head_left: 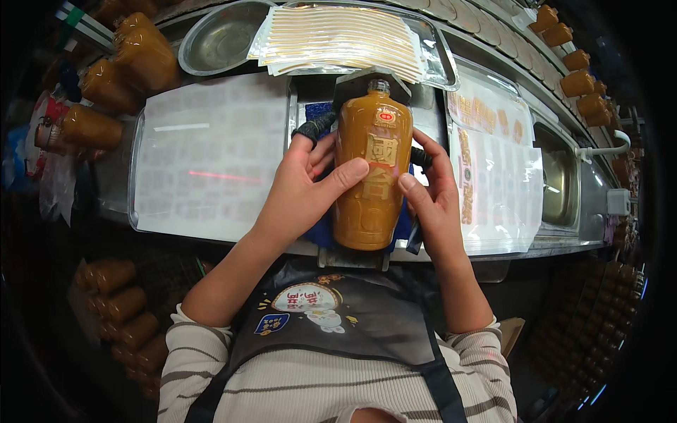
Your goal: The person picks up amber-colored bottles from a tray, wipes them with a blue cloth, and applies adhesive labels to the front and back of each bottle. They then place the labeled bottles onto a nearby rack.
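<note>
An amber-brown bottle (371,218) lies in front of me with its short neck pointing away. Gold characters and a small red emblem show on its upward face. My left hand (319,175) grips its left side, thumb across the front and fingers curled behind. On the other side, my right hand (433,194) presses its thumb against the bottle's edge, its other fingers reaching round the side. Dark wrapping covers a fingertip on each hand. Under the bottle is a metal stand with blue padding (319,113), mostly hidden.
Left of the bottle lies a tray covered by a translucent white sheet (204,155). Decal sheets (497,190) lie at right, beside a sink (560,173) with a white tap. Behind are a metal bowl (226,39) and stacked gold-striped strips (338,39). More brown bottles (144,53) stand around.
</note>
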Demonstrator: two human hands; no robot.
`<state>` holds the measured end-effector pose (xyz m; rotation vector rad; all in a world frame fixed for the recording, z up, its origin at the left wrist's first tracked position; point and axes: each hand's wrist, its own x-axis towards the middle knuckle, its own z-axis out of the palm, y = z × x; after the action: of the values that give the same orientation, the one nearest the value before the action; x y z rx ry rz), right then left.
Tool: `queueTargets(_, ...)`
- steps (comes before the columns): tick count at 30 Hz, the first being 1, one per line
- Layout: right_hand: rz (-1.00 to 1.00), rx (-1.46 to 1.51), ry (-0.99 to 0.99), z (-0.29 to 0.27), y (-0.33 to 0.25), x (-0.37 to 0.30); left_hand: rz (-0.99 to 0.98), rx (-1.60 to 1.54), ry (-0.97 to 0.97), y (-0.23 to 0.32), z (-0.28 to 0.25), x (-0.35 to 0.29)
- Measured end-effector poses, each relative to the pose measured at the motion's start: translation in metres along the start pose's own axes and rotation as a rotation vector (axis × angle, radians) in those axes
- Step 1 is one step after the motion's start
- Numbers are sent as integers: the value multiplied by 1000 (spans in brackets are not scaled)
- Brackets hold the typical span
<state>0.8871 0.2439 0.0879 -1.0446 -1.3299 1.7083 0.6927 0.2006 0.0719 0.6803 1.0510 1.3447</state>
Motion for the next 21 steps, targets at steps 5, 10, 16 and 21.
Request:
queueTargets(5,-50,-10,-22,3,5,-3,41,122,-45,-4,2,-10)
queueTargets(10,-51,-18,-33,0,2,-3,26,139,-66,-5,-1,-7)
queueTargets(16,-29,-34,8,5,4,-2,16,137,-72,-4,-3,-5)
queueTargets(21,-34,-37,25,10,3,-2,37,133,-79,-6,-3,-6)
